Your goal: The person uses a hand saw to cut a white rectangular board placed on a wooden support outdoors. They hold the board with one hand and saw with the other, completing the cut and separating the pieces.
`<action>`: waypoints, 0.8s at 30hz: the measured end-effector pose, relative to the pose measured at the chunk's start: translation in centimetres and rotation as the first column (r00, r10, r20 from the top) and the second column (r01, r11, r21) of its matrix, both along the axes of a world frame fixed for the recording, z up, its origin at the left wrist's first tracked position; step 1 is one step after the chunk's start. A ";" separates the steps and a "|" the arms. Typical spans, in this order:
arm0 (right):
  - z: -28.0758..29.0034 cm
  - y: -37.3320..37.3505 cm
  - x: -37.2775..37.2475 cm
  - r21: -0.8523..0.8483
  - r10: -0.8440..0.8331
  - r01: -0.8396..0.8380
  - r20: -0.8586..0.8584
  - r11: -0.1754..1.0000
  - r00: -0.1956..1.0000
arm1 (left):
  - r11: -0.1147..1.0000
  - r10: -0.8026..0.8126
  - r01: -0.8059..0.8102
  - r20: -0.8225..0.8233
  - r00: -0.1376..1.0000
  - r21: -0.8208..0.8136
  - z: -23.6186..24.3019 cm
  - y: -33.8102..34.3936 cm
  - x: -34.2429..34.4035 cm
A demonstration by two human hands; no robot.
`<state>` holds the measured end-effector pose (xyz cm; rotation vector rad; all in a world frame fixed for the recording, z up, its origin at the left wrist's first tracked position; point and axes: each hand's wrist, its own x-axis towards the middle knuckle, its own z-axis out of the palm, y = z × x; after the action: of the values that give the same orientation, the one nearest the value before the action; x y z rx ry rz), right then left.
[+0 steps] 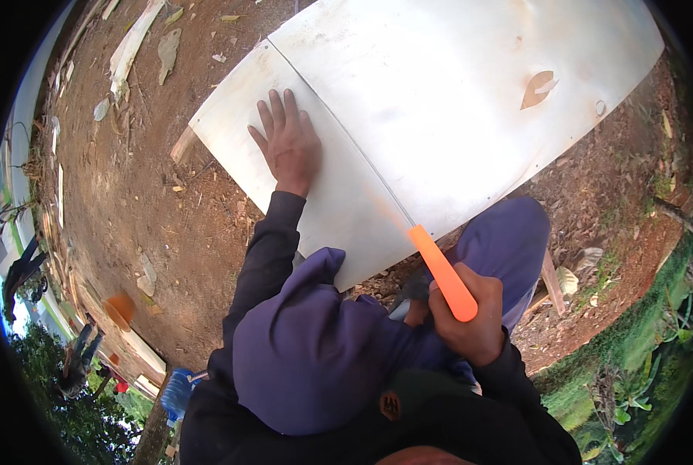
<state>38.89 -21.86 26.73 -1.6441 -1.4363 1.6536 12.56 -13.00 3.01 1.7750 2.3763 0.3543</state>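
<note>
My right hand is wrapped round the orange handle of what looks like a handsaw, at the near edge of a large white board. Its thin blade shows edge-on, in line with a narrow dark line that runs across the board to the far edge. I cannot tell where blade ends and line begins. Left of that line, my left hand lies flat on the board, fingers spread. My right knee is against the board's near edge, and my left knee is beside its near left part.
A dry leaf lies on the board. Brown soil with wood scraps and leaves surrounds it, and a piece of timber pokes out below. A blue plastic bottle stands at lower left; people are farther left. Green plants grow at right.
</note>
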 end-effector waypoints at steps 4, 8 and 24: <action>-3.9 3.4 -2.5 0.128 0.036 -0.054 0.136 0.990 0.990 | 1.000 -0.011 0.011 -0.005 1.000 0.000 0.0 0.0 0.1; -0.6 -0.3 -0.6 0.043 -0.054 0.055 -0.014 0.998 0.998 | 1.000 0.013 -0.013 0.004 1.000 -0.001 0.0 0.1 -0.4; -3.5 2.4 -2.5 0.041 0.002 -0.006 0.098 0.999 0.995 | 1.000 -0.005 0.006 -0.038 0.999 0.026 -0.1 0.2 0.0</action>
<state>36.42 -19.43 23.19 -1.7222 -1.5106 1.5546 12.60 -12.84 2.94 1.8154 2.4028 0.3562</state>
